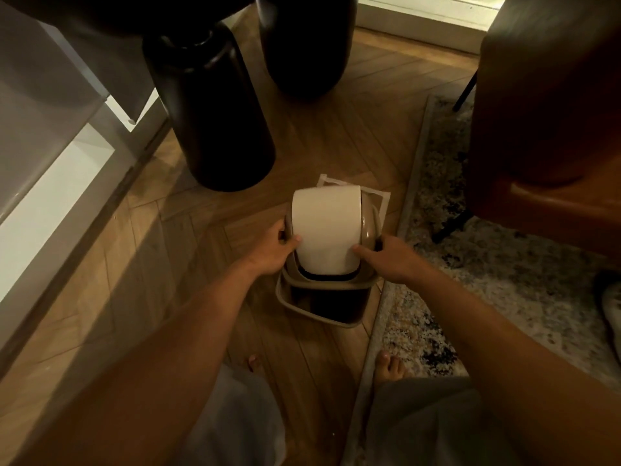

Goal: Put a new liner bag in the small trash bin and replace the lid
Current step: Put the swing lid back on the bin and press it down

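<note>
A small taupe trash bin stands on the wooden floor, its dark inside showing at the near side. Its lid, a taupe frame with a white swing flap, is tilted up above the bin's far side. My left hand grips the lid's left edge, thumb on the flap. My right hand holds the lid's right side, forefinger against the flap. White tape marks on the floor frame the spot behind the bin. No liner bag is visible.
Two thick dark round table legs rise behind the bin. A white cabinet runs along the left. A patterned rug and a brown chair lie to the right. My bare feet are below.
</note>
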### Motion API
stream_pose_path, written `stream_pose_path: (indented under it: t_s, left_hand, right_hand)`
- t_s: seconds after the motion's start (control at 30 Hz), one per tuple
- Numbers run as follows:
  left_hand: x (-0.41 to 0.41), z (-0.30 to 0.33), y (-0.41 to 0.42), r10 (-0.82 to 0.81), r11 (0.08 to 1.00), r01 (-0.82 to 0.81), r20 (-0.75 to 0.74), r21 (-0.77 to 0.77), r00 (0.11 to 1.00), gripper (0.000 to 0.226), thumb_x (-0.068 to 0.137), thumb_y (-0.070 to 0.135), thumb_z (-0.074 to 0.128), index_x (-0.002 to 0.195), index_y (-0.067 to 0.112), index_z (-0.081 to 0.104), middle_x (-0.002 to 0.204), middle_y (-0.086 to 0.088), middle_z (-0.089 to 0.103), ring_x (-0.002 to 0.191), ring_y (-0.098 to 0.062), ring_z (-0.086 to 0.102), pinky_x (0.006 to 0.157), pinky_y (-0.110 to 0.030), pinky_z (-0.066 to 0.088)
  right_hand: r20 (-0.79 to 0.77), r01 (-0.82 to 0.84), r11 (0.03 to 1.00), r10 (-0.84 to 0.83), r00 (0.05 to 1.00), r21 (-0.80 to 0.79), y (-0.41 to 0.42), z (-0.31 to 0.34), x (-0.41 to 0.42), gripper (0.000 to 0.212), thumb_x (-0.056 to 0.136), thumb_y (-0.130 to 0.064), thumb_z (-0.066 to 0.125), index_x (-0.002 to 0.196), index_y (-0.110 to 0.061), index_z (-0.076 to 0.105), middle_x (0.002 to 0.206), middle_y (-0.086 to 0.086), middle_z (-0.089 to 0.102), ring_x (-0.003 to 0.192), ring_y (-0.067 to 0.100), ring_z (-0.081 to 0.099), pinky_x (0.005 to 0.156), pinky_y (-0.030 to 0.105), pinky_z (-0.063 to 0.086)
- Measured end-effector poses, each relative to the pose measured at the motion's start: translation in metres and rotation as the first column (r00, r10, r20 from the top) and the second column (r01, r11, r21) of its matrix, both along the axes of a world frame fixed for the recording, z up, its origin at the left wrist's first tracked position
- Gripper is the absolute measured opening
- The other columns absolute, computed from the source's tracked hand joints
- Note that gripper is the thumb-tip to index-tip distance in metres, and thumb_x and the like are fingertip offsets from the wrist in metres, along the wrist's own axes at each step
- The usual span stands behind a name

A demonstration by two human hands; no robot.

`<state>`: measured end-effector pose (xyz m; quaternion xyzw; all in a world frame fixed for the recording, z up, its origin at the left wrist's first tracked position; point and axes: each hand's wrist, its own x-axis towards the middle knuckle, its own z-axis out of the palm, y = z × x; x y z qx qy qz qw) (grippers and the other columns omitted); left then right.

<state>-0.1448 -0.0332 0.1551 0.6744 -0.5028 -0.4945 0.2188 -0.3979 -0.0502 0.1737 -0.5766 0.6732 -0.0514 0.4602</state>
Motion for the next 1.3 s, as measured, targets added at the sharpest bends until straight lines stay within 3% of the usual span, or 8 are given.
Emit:
stream_pose_path:
  t_s: [0.23, 0.37, 0.53, 0.77, 0.97, 1.07, 1.17, 1.3]
  left_hand:
    - [0.000, -0.018, 0.006, -0.099, 0.992, 0.098, 0.003, 0.079, 0.995, 0.071, 0.092, 0.027, 0.065, 0.153, 0.024, 0.027, 0.152, -0.002, 0.040, 0.138, -0.022, 0.039, 0.096, -0.026, 0.033]
    - [0.002, -0.022, 0.006, -0.133, 0.986, 0.128, 0.038, 0.109, 0.990, 0.076, 0.090, 0.027, 0.067, 0.153, 0.022, 0.025, 0.154, -0.004, 0.038, 0.140, -0.023, 0.037, 0.105, -0.032, 0.033]
    - [0.005, -0.021, 0.009, -0.185, 0.975, 0.167, 0.118, 0.150, 0.976, 0.070, 0.090, 0.032, 0.067, 0.150, 0.016, 0.034, 0.153, -0.006, 0.040, 0.138, -0.025, 0.040, 0.111, -0.043, 0.035]
    - [0.008, -0.017, 0.019, -0.224, 0.971, 0.207, 0.153, 0.120, 0.963, 0.061, 0.090, 0.027, 0.067, 0.145, 0.016, 0.043, 0.150, -0.007, 0.044, 0.138, -0.025, 0.040, 0.111, -0.042, 0.034]
    - [0.008, -0.015, 0.025, -0.241, 0.969, 0.224, 0.198, 0.103, 0.950, 0.062, 0.088, 0.026, 0.070, 0.144, 0.015, 0.044, 0.146, -0.007, 0.049, 0.133, -0.024, 0.046, 0.100, -0.029, 0.033]
    - [0.007, -0.014, 0.026, -0.245, 0.968, 0.228, 0.217, 0.101, 0.945, 0.063, 0.087, 0.024, 0.072, 0.143, 0.015, 0.044, 0.142, -0.008, 0.052, 0.128, -0.024, 0.050, 0.093, -0.025, 0.033]
    - [0.006, -0.015, 0.027, -0.249, 0.967, 0.230, 0.197, 0.112, 0.948, 0.065, 0.088, 0.022, 0.071, 0.145, 0.015, 0.041, 0.143, -0.009, 0.051, 0.129, -0.025, 0.049, 0.093, -0.027, 0.033]
    - [0.007, -0.016, 0.027, -0.231, 0.970, 0.213, 0.175, 0.113, 0.957, 0.069, 0.087, 0.021, 0.072, 0.146, 0.014, 0.039, 0.145, -0.010, 0.049, 0.131, -0.026, 0.047, 0.094, -0.027, 0.033]
  right_hand:
    - [-0.015, -0.145, 0.982, 0.148, 0.989, 0.119, 0.006, -0.014, -0.007, 0.058, 0.098, -0.048, 0.055, 0.142, -0.010, 0.055, 0.137, 0.013, 0.061, 0.120, 0.029, 0.060, 0.091, 0.033, 0.050]
    - [0.007, -0.184, 0.971, 0.185, 0.983, 0.154, 0.015, -0.022, -0.007, 0.055, 0.101, -0.045, 0.053, 0.143, -0.009, 0.054, 0.137, 0.015, 0.061, 0.120, 0.031, 0.059, 0.101, 0.040, 0.050]
    - [-0.032, -0.233, 0.954, 0.243, 0.969, 0.187, 0.022, -0.023, -0.007, 0.057, 0.101, -0.049, 0.050, 0.141, -0.009, 0.055, 0.133, 0.014, 0.062, 0.117, 0.029, 0.060, 0.089, 0.034, 0.050]
    - [-0.119, -0.295, 0.937, 0.320, 0.940, 0.187, 0.034, -0.023, -0.003, 0.053, 0.101, -0.051, 0.047, 0.110, -0.004, 0.069, 0.107, 0.015, 0.069, 0.096, 0.026, 0.065, 0.078, 0.034, 0.050]
    - [-0.131, -0.342, 0.916, 0.373, 0.919, 0.208, 0.040, -0.017, -0.005, 0.051, 0.103, -0.047, 0.046, 0.122, -0.004, 0.066, 0.114, 0.012, 0.066, 0.095, 0.021, 0.058, 0.079, 0.031, 0.044]
    - [-0.119, -0.380, 0.900, 0.410, 0.904, 0.215, 0.044, -0.017, -0.006, 0.049, 0.104, -0.045, 0.045, 0.122, -0.004, 0.065, 0.099, 0.005, 0.063, 0.091, 0.020, 0.056, 0.072, 0.026, 0.042]
    - [-0.129, -0.392, 0.893, 0.425, 0.896, 0.220, 0.045, -0.017, -0.005, 0.050, 0.104, -0.045, 0.044, 0.116, -0.003, 0.067, 0.103, 0.012, 0.065, 0.090, 0.022, 0.058, 0.076, 0.029, 0.043]
    - [-0.150, -0.404, 0.885, 0.443, 0.884, 0.231, 0.045, -0.019, -0.005, 0.051, 0.104, -0.047, 0.043, 0.112, -0.003, 0.068, 0.090, 0.006, 0.060, 0.082, 0.019, 0.056, 0.069, 0.027, 0.041]
